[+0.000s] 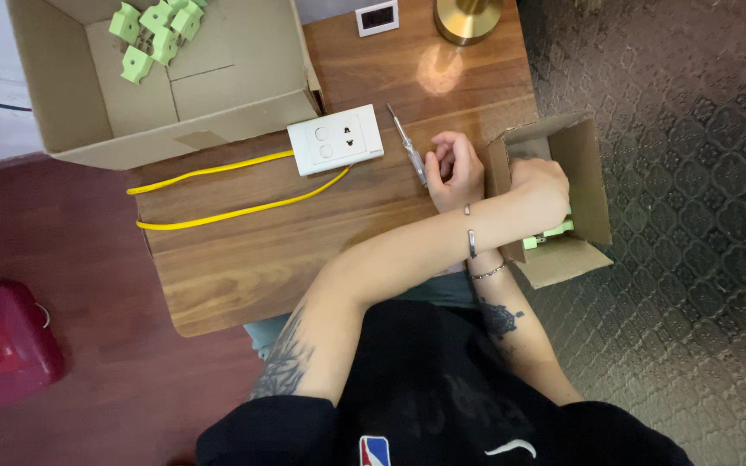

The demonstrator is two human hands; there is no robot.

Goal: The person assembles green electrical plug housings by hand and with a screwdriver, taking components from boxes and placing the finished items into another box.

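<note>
My left hand [541,185] is down in the small box [589,173] at the green parts [554,231], grip can't tell. My right hand [455,168] is clenched beside the screwdriver [407,142]. The socket [336,144] is on the tabletop [261,250], yellow wires [218,194] look attached, not yet boxed.

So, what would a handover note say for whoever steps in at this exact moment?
Left hand: curled on the wooden table, beside the screwdriver; a grip can't be confirmed.
Right hand: reaching into the small cardboard box holding green parts; its grip is hidden.
White wall socket lies face up with two yellow wires attached.
Large cardboard box holds more green pieces.
</note>
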